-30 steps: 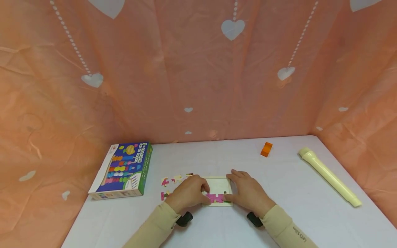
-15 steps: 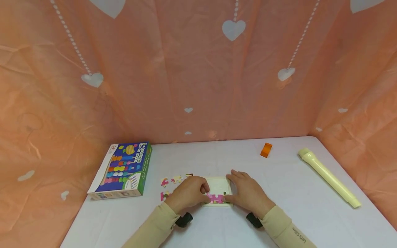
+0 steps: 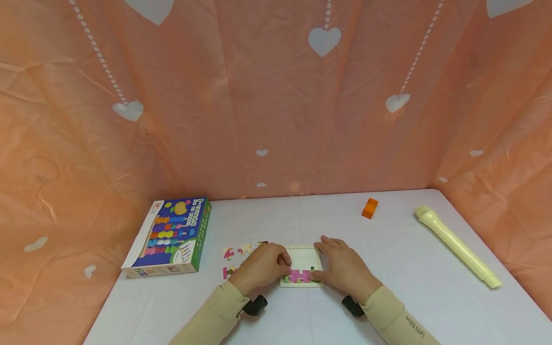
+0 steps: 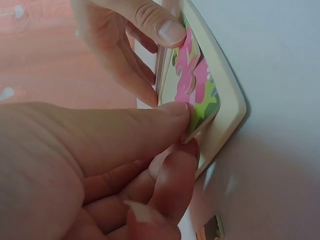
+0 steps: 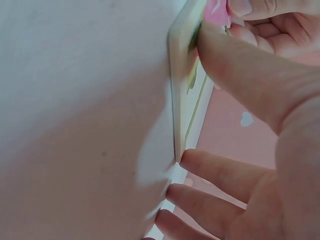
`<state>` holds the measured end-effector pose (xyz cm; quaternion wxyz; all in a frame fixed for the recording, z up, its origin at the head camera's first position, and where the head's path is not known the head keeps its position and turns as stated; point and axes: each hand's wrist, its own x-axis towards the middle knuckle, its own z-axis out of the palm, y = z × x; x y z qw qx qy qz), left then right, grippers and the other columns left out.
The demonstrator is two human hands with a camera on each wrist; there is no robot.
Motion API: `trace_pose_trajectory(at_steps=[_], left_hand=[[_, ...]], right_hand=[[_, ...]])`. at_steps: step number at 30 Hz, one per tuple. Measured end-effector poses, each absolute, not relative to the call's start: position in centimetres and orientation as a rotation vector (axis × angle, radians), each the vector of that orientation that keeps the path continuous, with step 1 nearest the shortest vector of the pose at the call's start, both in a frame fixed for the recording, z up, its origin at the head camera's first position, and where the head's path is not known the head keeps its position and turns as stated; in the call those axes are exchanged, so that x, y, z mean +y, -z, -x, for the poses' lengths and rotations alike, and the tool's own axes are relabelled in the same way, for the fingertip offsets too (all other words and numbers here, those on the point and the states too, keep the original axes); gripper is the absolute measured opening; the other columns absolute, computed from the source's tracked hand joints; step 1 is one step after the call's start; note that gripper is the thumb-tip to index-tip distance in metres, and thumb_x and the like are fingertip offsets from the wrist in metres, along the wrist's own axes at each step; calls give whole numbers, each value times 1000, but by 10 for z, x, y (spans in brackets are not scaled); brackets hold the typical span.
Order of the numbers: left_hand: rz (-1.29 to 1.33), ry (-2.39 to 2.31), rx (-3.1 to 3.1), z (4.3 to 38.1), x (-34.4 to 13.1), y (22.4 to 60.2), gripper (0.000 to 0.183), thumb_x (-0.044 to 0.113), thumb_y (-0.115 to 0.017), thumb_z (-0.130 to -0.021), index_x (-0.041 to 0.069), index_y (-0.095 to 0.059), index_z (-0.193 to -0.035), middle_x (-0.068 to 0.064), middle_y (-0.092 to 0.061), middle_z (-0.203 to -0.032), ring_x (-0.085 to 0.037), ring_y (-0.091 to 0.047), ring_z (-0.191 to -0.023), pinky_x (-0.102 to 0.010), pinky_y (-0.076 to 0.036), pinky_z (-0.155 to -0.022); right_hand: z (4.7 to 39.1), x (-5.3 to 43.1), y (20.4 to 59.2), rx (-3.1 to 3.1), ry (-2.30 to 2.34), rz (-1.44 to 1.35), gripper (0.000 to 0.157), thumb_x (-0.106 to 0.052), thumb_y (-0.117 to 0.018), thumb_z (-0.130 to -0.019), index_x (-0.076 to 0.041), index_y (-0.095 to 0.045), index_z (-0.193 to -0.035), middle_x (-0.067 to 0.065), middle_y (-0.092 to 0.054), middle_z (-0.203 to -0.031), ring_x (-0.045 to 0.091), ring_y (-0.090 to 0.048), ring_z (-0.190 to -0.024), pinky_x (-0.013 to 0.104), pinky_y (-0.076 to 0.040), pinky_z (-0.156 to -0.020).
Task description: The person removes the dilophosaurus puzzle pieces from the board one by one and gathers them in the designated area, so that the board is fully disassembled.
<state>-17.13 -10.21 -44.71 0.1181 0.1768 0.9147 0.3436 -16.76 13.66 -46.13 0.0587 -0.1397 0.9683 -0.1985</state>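
Observation:
In the head view, my left hand (image 3: 264, 269) reaches over the left side of a small pale puzzle tray (image 3: 304, 258). The left wrist view shows its thumb and index finger pinching the edge of a pink and green puzzle piece (image 4: 205, 107), which sits tilted in the tray's front corner. Pink puzzle pieces (image 3: 304, 276) line the tray's near side. My right hand (image 3: 346, 268) lies along the tray's right side, its thumb pressing on the pieces. In the right wrist view, its index fingertip touches the tray's corner and the other fingers spread beyond it.
Loose puzzle pieces (image 3: 229, 253) lie left of the tray, partly hidden by my left hand. A toy box (image 3: 172, 235) stands at the back left. An orange block (image 3: 370, 208) and a long cream tube (image 3: 457, 245) are on the right of the white table.
My left thumb has shifted slightly back from the tray's near left corner, showing more of the pink and green piece. The right hand stays in place.

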Motion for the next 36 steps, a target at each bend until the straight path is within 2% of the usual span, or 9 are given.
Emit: trace_pose_trajectory(at_steps=[13, 19, 36], left_hand=[[-526, -1041, 2643, 172, -103, 448, 7, 8, -83, -89, 7, -79, -95, 5, -70, -80, -7, -61, -75, -25, -51, -72], [-482, -1038, 2634, 171, -103, 448, 5, 11, -83, -91, 10, -81, -95, 7, -69, -80, -8, -60, -77, -25, -50, -72], [-538, -1111, 2594, 176, -108, 451, 7, 12, -81, -96, 15, -80, -90, 8, -69, -81, -8, -59, -78, -25, -49, -75]], right_hand=[[167, 132, 457, 2936, 574, 412, 82, -57, -89, -83, -5, -67, -143, 19, -57, -159, 44, -53, -147, 63, -47, -116], [166, 127, 459, 2978, 540, 406, 80, -52, -91, -81, -4, -68, -140, 20, -60, -156, 45, -55, -144, 64, -50, -112], [165, 126, 461, 2983, 589, 376, 79, -50, -93, -80, -4, -68, -139, 20, -59, -157, 45, -54, -145, 64, -49, -113]])
